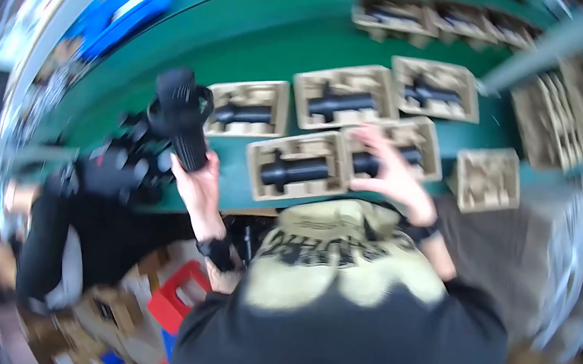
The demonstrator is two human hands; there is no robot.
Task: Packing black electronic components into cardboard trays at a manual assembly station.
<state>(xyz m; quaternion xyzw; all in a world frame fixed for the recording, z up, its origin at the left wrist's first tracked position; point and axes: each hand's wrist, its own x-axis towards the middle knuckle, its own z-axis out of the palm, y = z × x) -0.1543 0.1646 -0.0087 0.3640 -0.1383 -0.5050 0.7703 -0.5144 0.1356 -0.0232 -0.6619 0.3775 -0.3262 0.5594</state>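
My left hand [201, 187] is closed around the lower end of a black scope-like device [181, 115], a thick ribbed tube with a wider head, raised at the left over the bench. My right hand [394, 171] reaches over a brown moulded pulp tray [432, 139]. Its thumb and fingers are spread apart, and a black tube [366, 163] lying in that tray shows between them. Whether the fingers touch the tube, I cannot tell. Beside it, another pulp tray [259, 177] holds a similar black scope-like device [294, 172].
Similar filled trays [342, 103] stand behind on the green bench [217, 25], with more along the back. At right are an unfilled-looking tray [488, 179], a box of stacked pulp pieces [558, 110] and a metal post [541, 50]. A co-worker [86, 226] is at the left.
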